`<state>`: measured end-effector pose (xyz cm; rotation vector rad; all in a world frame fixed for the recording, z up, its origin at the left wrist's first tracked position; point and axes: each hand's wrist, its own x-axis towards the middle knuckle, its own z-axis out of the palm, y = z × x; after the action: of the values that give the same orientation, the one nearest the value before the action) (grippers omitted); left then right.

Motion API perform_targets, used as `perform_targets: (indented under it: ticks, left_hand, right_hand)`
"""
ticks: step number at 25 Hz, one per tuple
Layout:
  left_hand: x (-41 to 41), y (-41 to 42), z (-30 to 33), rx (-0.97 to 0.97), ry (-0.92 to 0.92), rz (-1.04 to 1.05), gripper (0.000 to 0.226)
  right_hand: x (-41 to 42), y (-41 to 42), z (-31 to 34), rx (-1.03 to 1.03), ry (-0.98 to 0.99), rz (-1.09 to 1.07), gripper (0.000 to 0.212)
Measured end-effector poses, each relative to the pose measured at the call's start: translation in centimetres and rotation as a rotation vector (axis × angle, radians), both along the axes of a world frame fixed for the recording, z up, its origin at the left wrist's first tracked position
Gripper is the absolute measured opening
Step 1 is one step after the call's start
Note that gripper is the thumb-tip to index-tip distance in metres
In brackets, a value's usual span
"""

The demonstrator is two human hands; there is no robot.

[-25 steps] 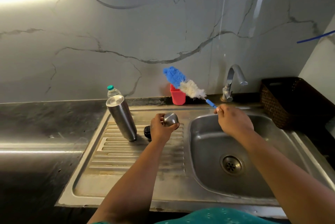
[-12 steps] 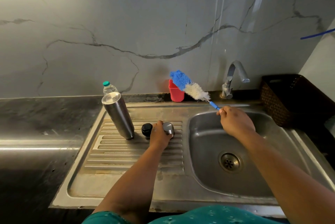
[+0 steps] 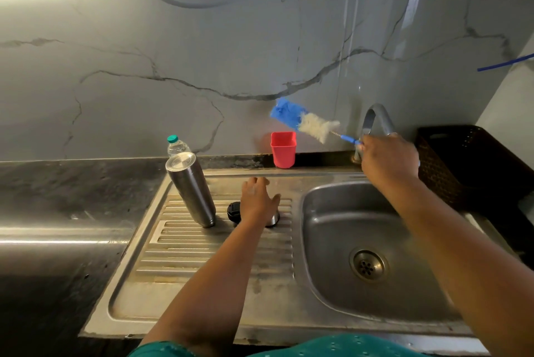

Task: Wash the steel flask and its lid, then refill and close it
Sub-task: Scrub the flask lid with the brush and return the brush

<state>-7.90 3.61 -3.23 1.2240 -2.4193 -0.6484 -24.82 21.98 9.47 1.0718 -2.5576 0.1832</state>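
The steel flask (image 3: pixel 192 192) stands upside down on the ribbed draining board. To its right lie a black inner stopper (image 3: pixel 233 211) and the steel lid cup (image 3: pixel 273 218), mostly hidden under my left hand (image 3: pixel 258 200), which hovers over them with its fingers spread and holds nothing. My right hand (image 3: pixel 387 158) grips the blue handle of a bottle brush (image 3: pixel 304 122) with blue and white bristles, raised by the tap (image 3: pixel 375 122) above the sink basin (image 3: pixel 341 226).
A red cup (image 3: pixel 283 149) stands on the ledge at the back wall. A plastic water bottle (image 3: pixel 175 146) with a green cap is behind the flask. A dark woven basket (image 3: pixel 474 166) sits right of the tap. Dark stone counter lies to the left.
My left hand set the steel lid cup down on the draining board and let go, its fingers now spread. My right hand carried the brush right and up toward the tap.
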Motion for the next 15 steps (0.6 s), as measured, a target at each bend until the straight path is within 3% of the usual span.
perform_targets:
  ticks: [2, 8, 15]
  left_hand:
    - [-1.1, -1.3, 2.7, -0.058, 0.047, -0.011, 0.043]
    - [-3.9, -4.5, 8.2, -0.038, 0.115, -0.042, 0.049]
    - [-4.7, -6.7, 8.4, 0.047, 0.134, 0.004, 0.051]
  right_hand:
    - [-0.2, -1.2, 2.5, 0.072, 0.140, -0.004, 0.013]
    - [-0.3, -6.1, 6.8, 0.293, 0.286, 0.012, 0.016]
    - [-1.3, -12.9, 8.6, 0.495, 0.533, 0.100, 0.018]
